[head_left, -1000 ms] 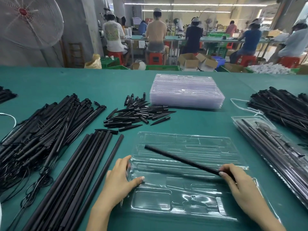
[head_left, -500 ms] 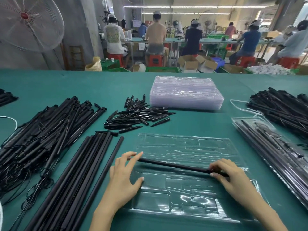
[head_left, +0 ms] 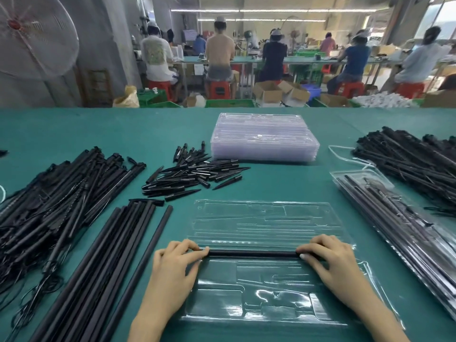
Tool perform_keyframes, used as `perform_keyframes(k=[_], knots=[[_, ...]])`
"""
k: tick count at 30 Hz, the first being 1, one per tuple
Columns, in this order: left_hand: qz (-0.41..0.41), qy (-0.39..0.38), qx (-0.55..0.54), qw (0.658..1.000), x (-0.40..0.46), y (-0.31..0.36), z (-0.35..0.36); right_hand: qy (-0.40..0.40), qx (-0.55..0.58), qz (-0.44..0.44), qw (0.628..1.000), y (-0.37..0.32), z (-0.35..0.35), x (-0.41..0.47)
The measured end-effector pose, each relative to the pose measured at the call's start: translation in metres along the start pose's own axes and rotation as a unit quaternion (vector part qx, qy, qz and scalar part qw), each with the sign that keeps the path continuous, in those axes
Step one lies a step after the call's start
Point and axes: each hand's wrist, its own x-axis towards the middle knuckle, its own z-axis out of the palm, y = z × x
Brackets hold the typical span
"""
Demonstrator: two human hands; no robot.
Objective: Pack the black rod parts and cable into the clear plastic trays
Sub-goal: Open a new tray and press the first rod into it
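Green bench, near centre: I see both hands, left hand and right hand, pinching rod ends, pressing first rod into tray. Spikes, cable pile still unpacked.

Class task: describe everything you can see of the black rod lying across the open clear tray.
The black rod is thin, straight, matte and plain. It lies level, left to right, along a channel across the middle of the open clear tray. The left hand holds one end and the right hand the other, covering both tips.
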Motion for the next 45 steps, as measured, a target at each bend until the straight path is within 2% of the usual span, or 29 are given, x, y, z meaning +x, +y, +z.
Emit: perform_keyframes(k=[4,10,13,15,17,18,21,24,27,30,32,34,36,37,39,41,43,45], knots=[[-0.007,-0.003,0.028,1.0,0.002,0.001,0.001,-0.001,0.01,0.024,1.0,0.0,-0.001,-0.001],[0.002,-0.06,0.102,0.993,0.009,0.004,-0.005,0.03,-0.042,0.156,0.986,0.007,-0.011,-0.006],[-0.028,-0.051,0.022,0.998,0.025,-0.002,-0.015,0.029,-0.044,0.175,0.983,0.008,-0.009,-0.007],[-0.089,0.018,-0.039,0.995,0.057,-0.015,-0.025,0.028,-0.037,0.18,0.983,0.007,-0.007,-0.005],[-0.111,0.058,0.018,0.992,0.098,-0.028,-0.029,0.037,-0.027,0.19,0.981,0.007,-0.006,-0.004],[-0.107,0.048,0.057,0.991,0.117,-0.032,-0.027,0.044,-0.02,0.201,0.978,0.007,-0.006,-0.004],[-0.071,-0.036,0.17,0.982,0.162,-0.042,-0.01,0.067,0.0,0.24,0.968,0.005,-0.005,-0.006],[-0.049,-0.089,0.279,0.955,0.186,-0.059,0.009,0.067,-0.011,0.246,0.967,0.007,-0.005,-0.006],[-0.041,-0.058,0.329,0.942,0.194,-0.068,0.021,0.072,-0.021,0.231,0.97,0.007,-0.007,-0.005],[0.014,-0.029,0.392,0.919,0.196,-0.072,0.025,0.083,-0.028,0.223,0.971,0.008,-0.005,-0.005],[0.03,-0.013,0.4,0.916,0.194,-0.073,0.021,0.092,-0.027,0.225,0.97,0.009,-0.003,-0.005],[0.036,0.037,0.336,0.94,0.188,-0.063,0.014,0.097,-0.027,0.226,0.969,0.011,-0.003,-0.005],[0.033,0.121,0.161,0.979,0.177,-0.034,0.004,0.103,-0.024,0.222,0.969,0.012,-0.002,-0.006],[0.027,0.138,0.045,0.989,0.168,-0.012,-0.002,0.105,-0.021,0.221,0.969,0.014,-0.002,-0.006],[0.023,0.083,-0.185,0.979,0.141,0.034,-0.008,0.105,-0.006,0.224,0.969,0.015,-0.003,-0.005],[0.038,-0.017,-0.34,0.94,0.109,0.074,-0.007,0.117,0.041,0.224,0.967,0.014,-0.004,-0.004],[0.058,-0.089,-0.39,0.915,0.083,0.101,0.001,0.143,0.106,0.21,0.961,0.012,-0.007,-0.005],[0.074,-0.135,-0.378,0.913,0.063,0.117,0.011,0.15,0.173,0.196,0.954,0.008,-0.011,-0.005]])
